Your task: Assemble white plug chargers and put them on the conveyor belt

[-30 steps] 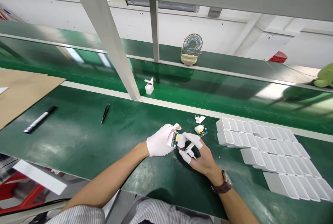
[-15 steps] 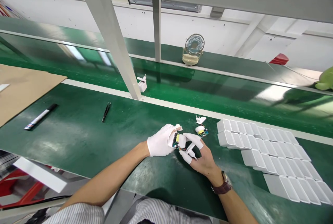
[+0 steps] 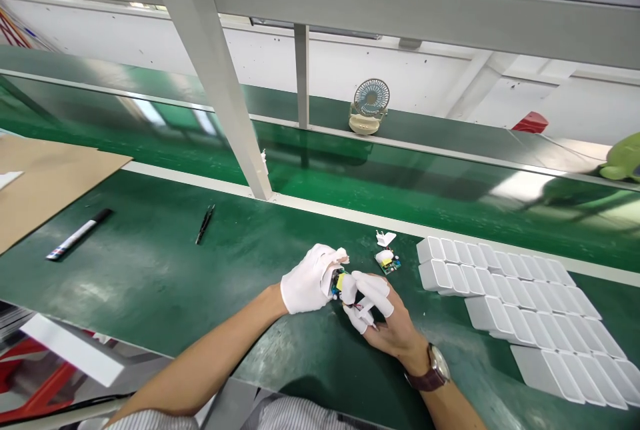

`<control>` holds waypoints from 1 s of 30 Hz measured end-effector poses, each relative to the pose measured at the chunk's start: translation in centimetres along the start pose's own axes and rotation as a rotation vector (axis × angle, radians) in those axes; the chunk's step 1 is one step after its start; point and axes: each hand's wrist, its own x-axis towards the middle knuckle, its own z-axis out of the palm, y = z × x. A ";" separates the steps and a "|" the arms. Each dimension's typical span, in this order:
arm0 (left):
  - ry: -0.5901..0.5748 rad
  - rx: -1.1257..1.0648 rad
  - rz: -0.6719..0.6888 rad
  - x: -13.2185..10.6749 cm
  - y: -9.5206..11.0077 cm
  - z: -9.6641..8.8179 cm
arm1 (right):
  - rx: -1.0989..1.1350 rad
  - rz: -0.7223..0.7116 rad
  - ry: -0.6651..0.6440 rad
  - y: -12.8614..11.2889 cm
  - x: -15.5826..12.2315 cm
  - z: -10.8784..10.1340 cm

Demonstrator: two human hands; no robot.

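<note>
One small circuit board [image 3: 340, 283] sits between my left hand [image 3: 309, 281] and right hand [image 3: 383, 315], over a green worktop [image 3: 150, 290].
Through the head view, I have the left hand, in thin white fabric, curled around the board with its yellow-wrapped part; the right, fingertips sheathed white, pinches a smooth white plug piece [image 3: 366, 305] close against it. Just beyond, to the right, lie a second board [image 3: 390, 263] and a pronged white plate [image 3: 386, 239]. Rows of matte, box-shaped white housings [image 3: 537, 301] bound the right side, apart from my hand. One straight pale strip [image 3: 350, 213] marks the far edge. Leftward, a broad scuffed stretch of worktop separates my left hand from slim black tweezers [image 3: 205, 225]; farther left, a marker [image 3: 80, 235] lies near flat tan cardboard [image 3: 55, 180].
</note>
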 end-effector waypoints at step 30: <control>-0.075 -0.014 -0.070 0.2 0.0 -0.1 | -0.059 0.182 -0.055 -0.4 0.0 -0.2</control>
